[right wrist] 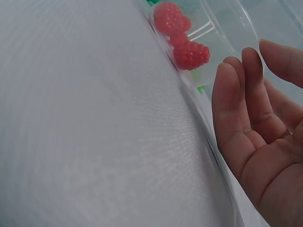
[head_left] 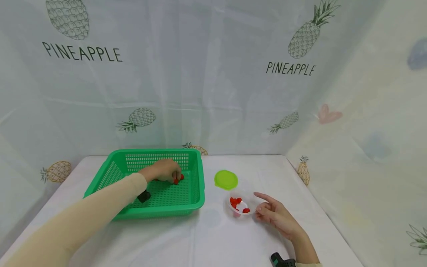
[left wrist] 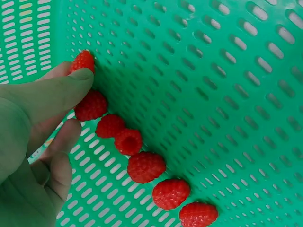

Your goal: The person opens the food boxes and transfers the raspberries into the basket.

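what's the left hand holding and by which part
The left hand pinches a red berry between thumb and finger, by the end nearest the palm.

Basket (head_left: 160, 212) smooth plastic; raspberries (left wrist: 146, 167) bumpy, glossy; bowl (head_left: 247, 196) smooth plastic.

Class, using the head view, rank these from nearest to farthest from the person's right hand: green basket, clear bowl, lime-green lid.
1. Clear bowl: just left of the right hand.
2. Lime-green lid: beyond the bowl, slightly left.
3. Green basket: farthest left.
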A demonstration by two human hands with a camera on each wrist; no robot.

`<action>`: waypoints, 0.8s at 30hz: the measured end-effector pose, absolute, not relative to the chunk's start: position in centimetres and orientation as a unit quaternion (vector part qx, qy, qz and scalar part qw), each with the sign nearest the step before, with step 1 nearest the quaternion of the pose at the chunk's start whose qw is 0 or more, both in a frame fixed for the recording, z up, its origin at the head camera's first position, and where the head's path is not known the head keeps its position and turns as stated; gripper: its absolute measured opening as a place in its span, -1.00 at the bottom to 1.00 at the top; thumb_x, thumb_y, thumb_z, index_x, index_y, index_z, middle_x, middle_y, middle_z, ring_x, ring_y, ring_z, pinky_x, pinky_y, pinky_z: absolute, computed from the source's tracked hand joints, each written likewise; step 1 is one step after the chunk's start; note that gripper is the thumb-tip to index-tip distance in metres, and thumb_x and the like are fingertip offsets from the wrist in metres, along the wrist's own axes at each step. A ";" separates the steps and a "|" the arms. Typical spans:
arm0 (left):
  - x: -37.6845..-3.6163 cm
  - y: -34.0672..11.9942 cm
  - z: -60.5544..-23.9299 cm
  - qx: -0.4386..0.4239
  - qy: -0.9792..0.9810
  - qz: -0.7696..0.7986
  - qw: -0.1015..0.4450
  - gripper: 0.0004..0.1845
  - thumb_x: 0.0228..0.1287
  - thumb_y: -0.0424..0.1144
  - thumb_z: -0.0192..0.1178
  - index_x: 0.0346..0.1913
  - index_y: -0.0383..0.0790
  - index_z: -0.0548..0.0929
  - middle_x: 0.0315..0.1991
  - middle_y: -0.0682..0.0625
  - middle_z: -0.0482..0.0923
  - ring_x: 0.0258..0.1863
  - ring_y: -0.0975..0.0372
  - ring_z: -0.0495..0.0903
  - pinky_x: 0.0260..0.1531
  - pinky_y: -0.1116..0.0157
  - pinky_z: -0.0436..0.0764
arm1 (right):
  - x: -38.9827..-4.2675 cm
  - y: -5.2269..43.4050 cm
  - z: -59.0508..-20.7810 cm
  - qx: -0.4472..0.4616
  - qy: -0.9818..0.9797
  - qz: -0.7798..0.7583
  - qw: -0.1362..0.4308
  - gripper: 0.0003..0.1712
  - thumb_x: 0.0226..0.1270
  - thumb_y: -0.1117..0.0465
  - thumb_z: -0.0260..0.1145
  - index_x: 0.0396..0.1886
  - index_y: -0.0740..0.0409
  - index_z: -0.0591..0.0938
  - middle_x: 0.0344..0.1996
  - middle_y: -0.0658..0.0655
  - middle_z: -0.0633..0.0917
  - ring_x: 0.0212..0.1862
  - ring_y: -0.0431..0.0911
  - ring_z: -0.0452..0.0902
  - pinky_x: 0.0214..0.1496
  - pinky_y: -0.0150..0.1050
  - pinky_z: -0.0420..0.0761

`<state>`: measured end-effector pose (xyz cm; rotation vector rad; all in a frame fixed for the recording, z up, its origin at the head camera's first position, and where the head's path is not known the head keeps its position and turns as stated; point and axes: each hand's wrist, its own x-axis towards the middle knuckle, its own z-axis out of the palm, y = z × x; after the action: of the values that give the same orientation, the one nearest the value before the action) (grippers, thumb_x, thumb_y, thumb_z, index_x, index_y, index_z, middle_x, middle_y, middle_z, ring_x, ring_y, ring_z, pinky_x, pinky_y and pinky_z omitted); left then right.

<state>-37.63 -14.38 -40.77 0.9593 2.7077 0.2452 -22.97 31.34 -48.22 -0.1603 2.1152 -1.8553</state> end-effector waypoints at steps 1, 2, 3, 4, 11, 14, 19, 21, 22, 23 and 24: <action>-37.6 -14.4 -40.8 0.333 0.930 0.085 0.128 -0.83 0.37 -0.42 0.41 -0.06 -0.12 0.82 -0.14 0.04 0.74 -0.12 0.14 0.69 -0.13 0.16 0.72 | -23.0 31.3 -48.2 -0.058 0.741 -0.649 0.160 -0.21 0.62 0.25 0.27 0.69 0.22 0.17 -0.11 0.17 0.70 -0.03 -0.02 0.71 0.15 -0.22 0.73; -37.7 -14.5 -40.9 0.333 0.930 0.088 0.128 -0.82 0.37 -0.42 0.41 -0.05 -0.13 0.82 -0.14 0.04 0.74 -0.12 0.14 0.69 -0.13 0.16 0.72 | -23.0 31.3 -48.2 -0.059 0.741 -0.649 0.160 -0.22 0.62 0.25 0.27 0.69 0.23 0.17 -0.11 0.17 0.69 -0.03 -0.02 0.71 0.15 -0.22 0.73; -37.7 -14.5 -40.9 0.333 0.930 0.092 0.126 -0.82 0.37 -0.42 0.41 -0.05 -0.12 0.82 -0.13 0.04 0.74 -0.11 0.14 0.70 -0.12 0.16 0.72 | -23.0 31.3 -48.1 -0.061 0.741 -0.649 0.160 -0.22 0.62 0.26 0.27 0.68 0.23 0.17 -0.11 0.16 0.69 -0.03 -0.02 0.71 0.15 -0.22 0.73; -37.7 -14.5 -40.8 0.332 0.930 0.098 0.126 -0.81 0.37 -0.43 0.41 -0.05 -0.12 0.82 -0.13 0.03 0.75 -0.11 0.14 0.70 -0.12 0.16 0.72 | -23.0 31.2 -48.1 -0.061 0.740 -0.650 0.161 -0.22 0.62 0.26 0.27 0.68 0.23 0.17 -0.11 0.16 0.69 -0.02 -0.03 0.71 0.15 -0.22 0.73; -38.0 -14.0 -39.1 0.345 0.928 0.110 0.087 -0.81 0.33 -0.42 0.43 -0.07 -0.11 0.83 -0.14 0.07 0.76 -0.10 0.17 0.70 -0.08 0.18 0.71 | -23.0 31.3 -48.1 -0.058 0.741 -0.649 0.160 -0.21 0.63 0.26 0.27 0.69 0.25 0.16 -0.11 0.17 0.69 -0.03 -0.03 0.71 0.16 -0.22 0.73; -37.6 -13.1 -38.0 0.368 0.920 0.120 0.066 -0.82 0.34 -0.40 0.42 -0.09 -0.09 0.84 -0.15 0.08 0.78 -0.10 0.21 0.71 -0.05 0.18 0.71 | -23.1 31.3 -48.1 -0.058 0.742 -0.648 0.160 -0.22 0.63 0.25 0.26 0.69 0.24 0.16 -0.10 0.18 0.69 -0.03 -0.03 0.71 0.16 -0.22 0.73; -36.5 -10.8 -36.3 0.403 0.903 0.136 0.056 -0.85 0.38 -0.34 0.40 -0.11 0.01 0.82 -0.14 0.15 0.77 -0.08 0.26 0.70 -0.02 0.20 0.69 | -23.2 31.3 -48.2 -0.058 0.741 -0.649 0.162 -0.21 0.63 0.25 0.27 0.69 0.23 0.16 -0.10 0.17 0.70 -0.03 -0.04 0.72 0.16 -0.23 0.73; -36.0 -9.5 -35.8 0.410 0.899 0.141 0.055 -0.86 0.38 -0.31 0.41 -0.11 0.03 0.82 -0.15 0.19 0.76 -0.07 0.26 0.71 -0.02 0.22 0.67 | -23.2 31.4 -48.3 -0.059 0.741 -0.649 0.162 -0.21 0.62 0.25 0.27 0.69 0.24 0.16 -0.10 0.17 0.70 -0.03 -0.04 0.72 0.16 -0.23 0.73; -35.6 -8.8 -35.5 0.415 0.897 0.143 0.054 -0.87 0.38 -0.30 0.42 -0.11 0.03 0.82 -0.16 0.19 0.76 -0.06 0.24 0.71 -0.02 0.22 0.67 | -23.2 31.3 -48.3 -0.060 0.741 -0.649 0.161 -0.21 0.62 0.25 0.28 0.69 0.24 0.17 -0.10 0.17 0.70 -0.03 -0.04 0.72 0.16 -0.23 0.73; -35.3 -8.1 -35.2 0.420 0.895 0.142 0.050 -0.87 0.38 -0.28 0.42 -0.12 0.06 0.81 -0.17 0.22 0.75 -0.06 0.23 0.71 -0.03 0.23 0.66 | -23.2 31.3 -48.3 -0.060 0.741 -0.649 0.160 -0.21 0.62 0.24 0.28 0.69 0.24 0.16 -0.10 0.17 0.70 -0.03 -0.04 0.72 0.16 -0.23 0.73; -35.0 -7.3 -34.9 0.424 0.893 0.142 0.047 -0.87 0.38 -0.26 0.43 -0.11 0.06 0.81 -0.17 0.22 0.75 -0.04 0.21 0.71 -0.02 0.24 0.65 | -23.2 31.3 -48.2 -0.061 0.742 -0.648 0.160 -0.21 0.62 0.25 0.27 0.69 0.24 0.16 -0.10 0.18 0.70 -0.03 -0.03 0.72 0.16 -0.23 0.73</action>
<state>-34.98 -7.34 -34.95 1.2948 2.7247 0.4324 -23.22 31.29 -48.24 -0.1752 2.1200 -1.8524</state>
